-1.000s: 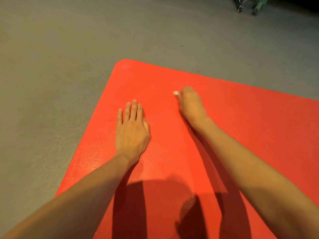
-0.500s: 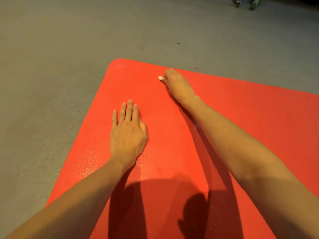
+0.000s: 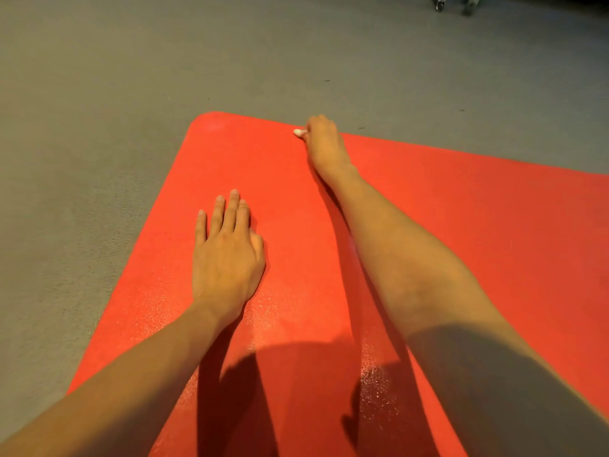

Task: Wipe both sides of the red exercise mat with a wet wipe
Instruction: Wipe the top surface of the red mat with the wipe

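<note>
Count: one flat red foam exercise mat (image 3: pixel 461 225), one small white wet wipe (image 3: pixel 299 132), two bare hands.
Wipe: bunched under the right hand's (image 3: pixel 324 145) curled fingers at the mat's far edge, only its tip showing.
Left hand (image 3: pixel 227 255): flat on the mat, fingers straight, holding nothing.
Mat: lay on grey floor (image 3: pixel 99 127).
Around: wheeled gear (image 3: pixel 440 4) well apart.

A grey floor (image 3: pixel 99 127) is seen beyond and to the left of the grip of the right hand (image 3: pixel 324 143). A dark speck (image 3: pixel 361 128) is seen just right of the grip. Far beyond it, to the right, a small wheel (image 3: pixel 440 6) and a greenish part (image 3: pixel 469 8) are cut off by the frame edge.
</note>
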